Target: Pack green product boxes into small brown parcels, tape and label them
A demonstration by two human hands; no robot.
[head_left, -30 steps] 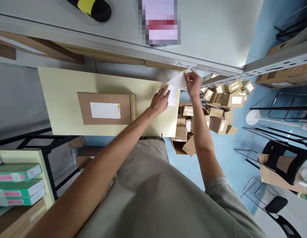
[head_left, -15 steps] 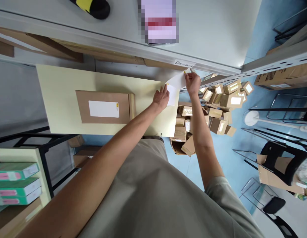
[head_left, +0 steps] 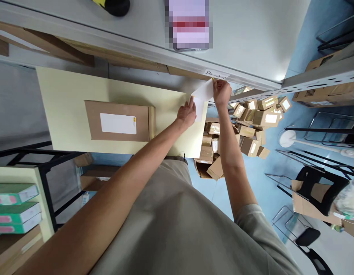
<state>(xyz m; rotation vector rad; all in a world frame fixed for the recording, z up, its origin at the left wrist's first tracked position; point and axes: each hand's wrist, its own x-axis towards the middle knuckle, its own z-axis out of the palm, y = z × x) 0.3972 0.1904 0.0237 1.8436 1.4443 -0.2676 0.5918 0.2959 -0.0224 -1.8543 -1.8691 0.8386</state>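
Note:
My right hand (head_left: 222,93) pinches the upper corner of a white label sheet (head_left: 204,91), which is lifted and bent at an angle. My left hand (head_left: 187,114) has its fingers stretched out at the left edge of more white paper (head_left: 198,110), near the right end of the pale yellow board (head_left: 71,86). The index fingertip touches the sheet's lower left corner. On the board, to the left, lies a flat brown cardboard box (head_left: 116,137) with a white label (head_left: 118,123) that has a small yellow mark.
A grey shelf (head_left: 240,34) runs along the far side, holding a pixelated purple object (head_left: 190,36) and a black-and-yellow object (head_left: 116,7). Several small cartons (head_left: 247,131) are heaped on the blue floor at right. Green boxes (head_left: 18,212) sit on a rack at lower left.
The white sheet in my right hand is raised a little and stretched between both hands. My left hand has barely moved. The view has shifted slightly.

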